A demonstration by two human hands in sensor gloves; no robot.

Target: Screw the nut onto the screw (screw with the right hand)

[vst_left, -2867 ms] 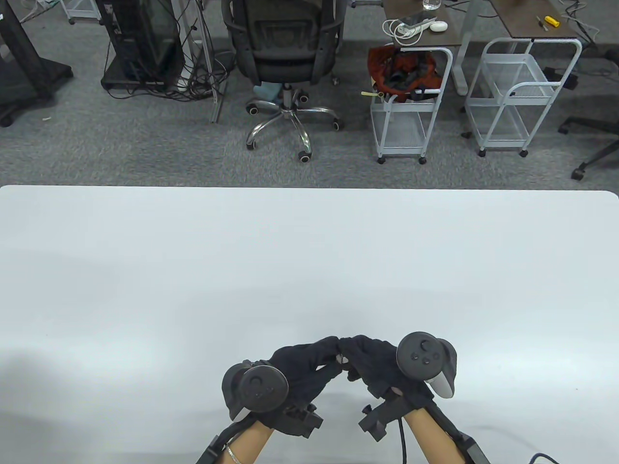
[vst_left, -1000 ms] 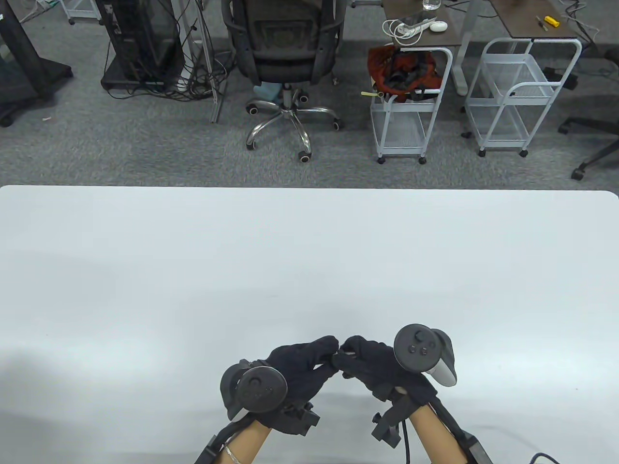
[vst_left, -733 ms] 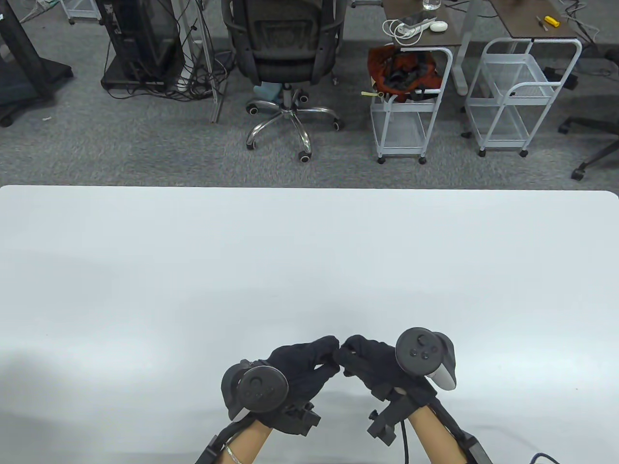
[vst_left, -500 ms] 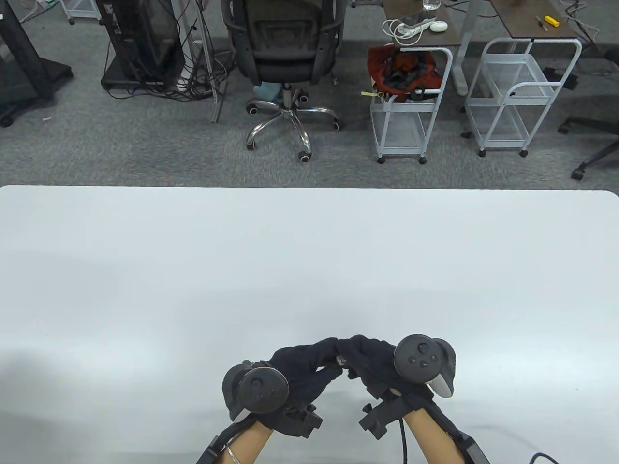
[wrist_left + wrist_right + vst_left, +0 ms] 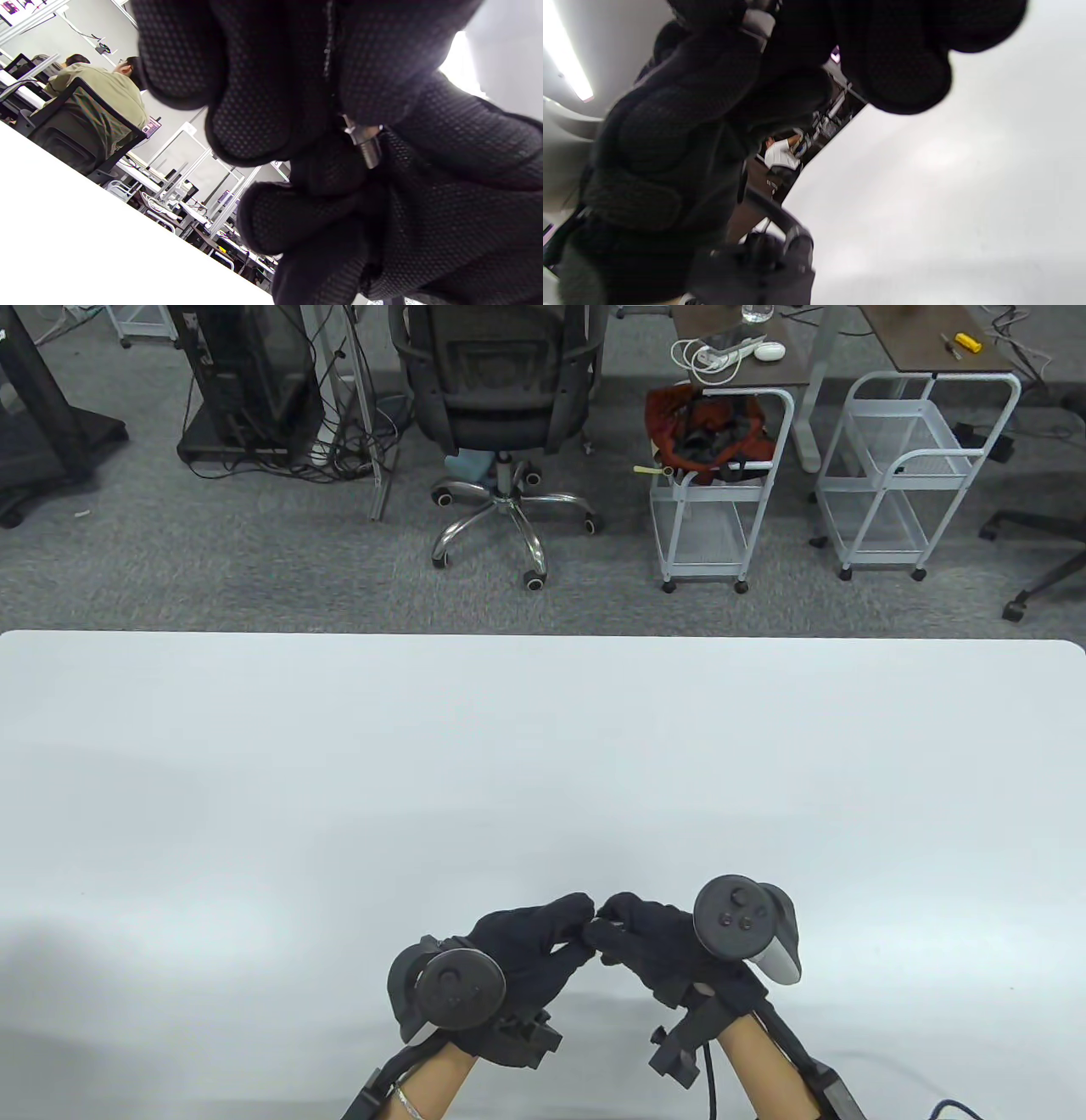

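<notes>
Left hand [image 5: 530, 943]: fingers curled, pinching the screw [image 5: 365, 144]; a short threaded metal stub shows between the gloved fingertips in the left wrist view.
Right hand [image 5: 649, 942]: fingertips pressed together against the left hand's; presumably pinching the nut, but the nut itself is hidden by the gloves, cannot tell.
Location: both hands meet just above the table [image 5: 543, 780], near its front edge.
Risk, cross-threading: nut tilted against the screw axis; the gloves dull the feel, so it may go unnoticed.
Risk, drop: regripping between turns loosens the pinch; a nut barely started could fall to the table and roll.
Risk, screw spin: a weak left pinch lets the screw turn with the nut, no advance.
</notes>
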